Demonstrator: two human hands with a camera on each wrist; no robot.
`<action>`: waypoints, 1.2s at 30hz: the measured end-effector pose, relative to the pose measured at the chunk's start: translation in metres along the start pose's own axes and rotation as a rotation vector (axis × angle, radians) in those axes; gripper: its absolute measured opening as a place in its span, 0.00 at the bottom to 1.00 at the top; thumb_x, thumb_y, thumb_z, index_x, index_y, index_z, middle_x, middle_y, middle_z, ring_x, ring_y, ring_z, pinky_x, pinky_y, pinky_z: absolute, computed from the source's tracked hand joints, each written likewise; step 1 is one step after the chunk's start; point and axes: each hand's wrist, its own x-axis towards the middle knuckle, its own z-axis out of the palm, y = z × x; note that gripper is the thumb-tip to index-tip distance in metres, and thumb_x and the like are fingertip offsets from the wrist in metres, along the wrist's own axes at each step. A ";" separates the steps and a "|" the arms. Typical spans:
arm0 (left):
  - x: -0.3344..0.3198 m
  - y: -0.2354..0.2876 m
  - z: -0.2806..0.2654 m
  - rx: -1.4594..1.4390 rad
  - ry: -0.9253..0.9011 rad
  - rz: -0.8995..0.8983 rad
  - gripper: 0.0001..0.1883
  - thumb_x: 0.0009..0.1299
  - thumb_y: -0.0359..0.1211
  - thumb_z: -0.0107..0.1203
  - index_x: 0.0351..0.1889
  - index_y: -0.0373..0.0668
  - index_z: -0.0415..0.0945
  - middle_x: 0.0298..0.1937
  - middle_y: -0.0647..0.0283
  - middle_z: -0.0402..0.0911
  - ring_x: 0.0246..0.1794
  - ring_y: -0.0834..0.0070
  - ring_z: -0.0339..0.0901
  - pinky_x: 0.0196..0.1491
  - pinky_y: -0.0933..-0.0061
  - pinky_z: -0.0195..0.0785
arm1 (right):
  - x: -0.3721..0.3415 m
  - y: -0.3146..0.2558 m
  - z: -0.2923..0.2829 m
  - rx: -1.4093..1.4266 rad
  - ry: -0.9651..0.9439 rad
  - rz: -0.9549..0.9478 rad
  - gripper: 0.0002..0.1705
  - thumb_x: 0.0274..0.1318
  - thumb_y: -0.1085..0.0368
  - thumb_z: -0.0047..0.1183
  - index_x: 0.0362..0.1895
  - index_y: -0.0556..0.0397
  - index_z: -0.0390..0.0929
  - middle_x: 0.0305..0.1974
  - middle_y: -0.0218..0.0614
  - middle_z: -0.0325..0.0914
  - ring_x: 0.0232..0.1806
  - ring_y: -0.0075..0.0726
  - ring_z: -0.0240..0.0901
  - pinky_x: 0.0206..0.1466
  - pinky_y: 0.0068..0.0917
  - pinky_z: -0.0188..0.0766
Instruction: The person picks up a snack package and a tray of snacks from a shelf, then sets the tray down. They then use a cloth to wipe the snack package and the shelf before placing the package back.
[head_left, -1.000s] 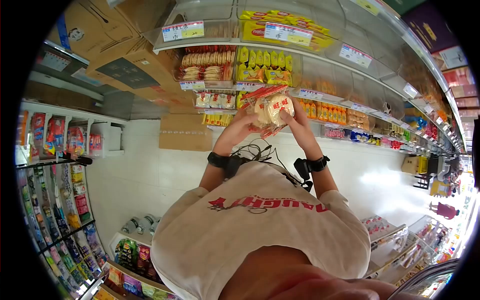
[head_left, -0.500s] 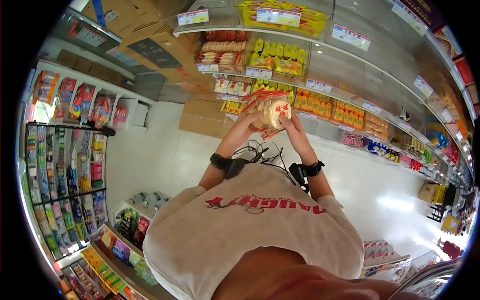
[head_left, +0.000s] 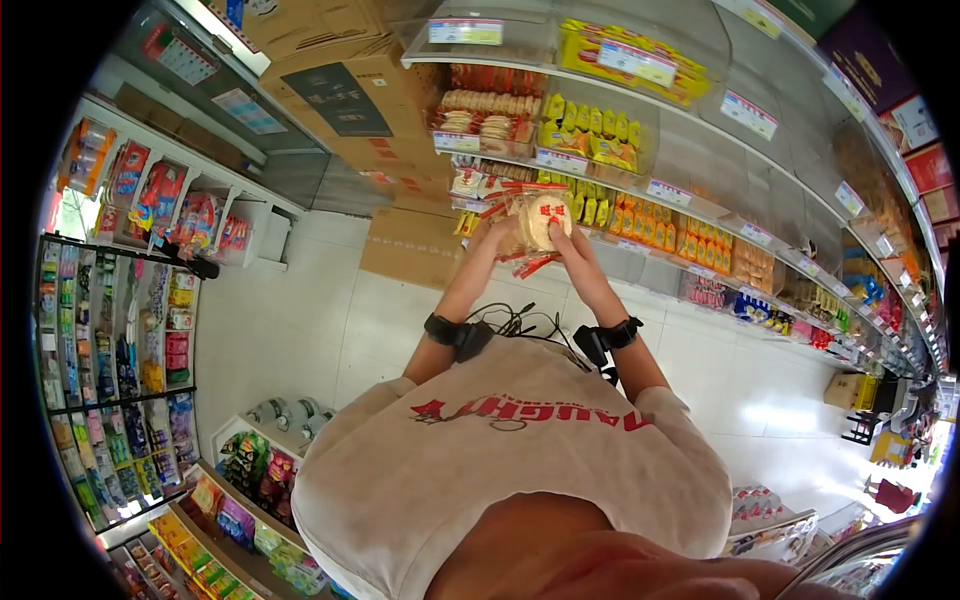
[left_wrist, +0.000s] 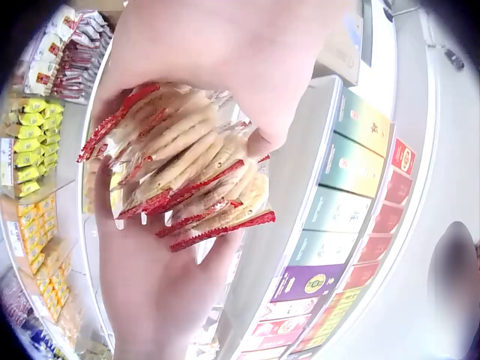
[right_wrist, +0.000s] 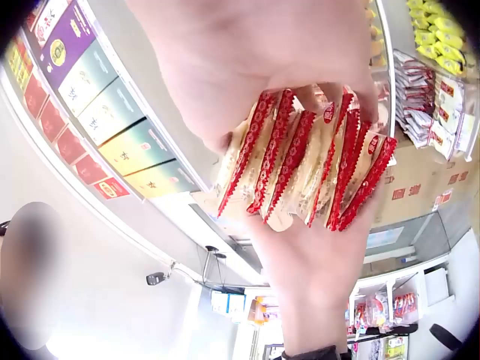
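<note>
Both hands hold a row of several rice cracker packets [head_left: 549,220] between them, in front of the lower shelf. The wrappers are clear with red crimped edges, and a pale round cracker with red print faces the right side in the head view. My left hand [head_left: 487,242] grips one end of the row, its thumb curled over the packets [left_wrist: 191,161] in the left wrist view. At the other end, my right hand [head_left: 581,265] has its thumb on the outermost cracker. From the right wrist view, the red edges [right_wrist: 281,157] stand side by side between the palms.
Shelf bins hold more red-edged crackers [head_left: 488,118], yellow packets [head_left: 590,130] and orange packets [head_left: 645,222]. Cardboard boxes [head_left: 345,100] are stacked at the left, with another carton [head_left: 415,245] on the floor. Black cables [head_left: 520,320] hang by the shirt.
The shelves have shifted rightward in the head view as the camera turned. The hands keep their hold on the cracker packets and appear slightly lower and further left.
</note>
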 end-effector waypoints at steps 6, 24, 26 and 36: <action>0.010 0.022 -0.091 -0.173 0.033 0.168 0.30 0.82 0.54 0.37 0.66 0.39 0.69 0.62 0.59 0.77 0.60 0.72 0.77 0.62 0.68 0.69 | 0.039 -0.014 0.101 -0.150 -0.063 0.010 0.37 0.75 0.44 0.44 0.73 0.59 0.60 0.65 0.37 0.70 0.65 0.29 0.64 0.69 0.29 0.60; 0.008 0.070 -0.142 -0.253 0.103 0.193 0.39 0.81 0.63 0.23 0.69 0.39 0.63 0.64 0.56 0.75 0.64 0.67 0.74 0.65 0.62 0.70 | 0.094 0.000 0.167 -0.094 -0.167 -0.012 0.42 0.69 0.56 0.57 0.77 0.58 0.51 0.70 0.40 0.63 0.70 0.33 0.60 0.72 0.32 0.60; 0.022 0.055 -0.143 -0.268 0.078 0.145 0.40 0.80 0.64 0.24 0.70 0.40 0.62 0.64 0.57 0.74 0.64 0.67 0.74 0.65 0.62 0.70 | 0.103 0.008 0.154 -0.158 -0.133 -0.086 0.43 0.68 0.56 0.59 0.77 0.58 0.52 0.70 0.41 0.62 0.71 0.33 0.59 0.73 0.32 0.58; 0.065 0.069 -0.085 -0.011 0.028 0.110 0.33 0.80 0.58 0.43 0.68 0.40 0.64 0.61 0.65 0.72 0.58 0.78 0.73 0.56 0.77 0.69 | 0.112 -0.015 0.081 0.104 -0.050 0.059 0.54 0.62 0.46 0.63 0.78 0.61 0.46 0.71 0.46 0.61 0.72 0.38 0.60 0.71 0.33 0.61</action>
